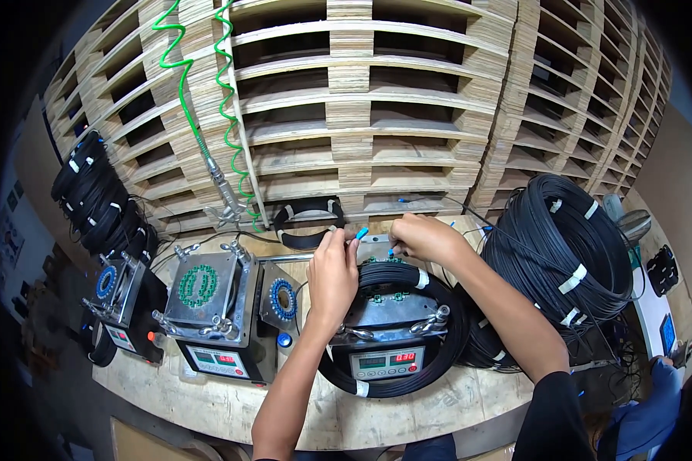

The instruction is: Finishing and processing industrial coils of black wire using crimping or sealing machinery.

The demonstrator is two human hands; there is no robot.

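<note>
A coil of thin black cable (pixel 460 326), bound with white tape, hangs around the middle bench machine (pixel 377 316), which has a metal top plate and a red-lit display. Over the coil's far side, my left hand (pixel 333 269) is closed, with a bright blue connector tip (pixel 362 233) sticking out between thumb and fingers. My right hand (pixel 423 240) is pinched just to its right. Below those fingertips shows a second small blue tip (pixel 391 252). Green fittings (pixel 377 298) sit on the plate beneath, partly hidden by the cable.
Two similar machines with green and blue ringed fittings, one larger (pixel 207 307) and one smaller (pixel 119 296), stand left. A big black cable coil (pixel 553 246) fills the right side. Wooden pallets (pixel 350 100) rise behind. Green coiled hoses (pixel 184 77) hang at left. A blue-sleeved person (pixel 653 399) is at right.
</note>
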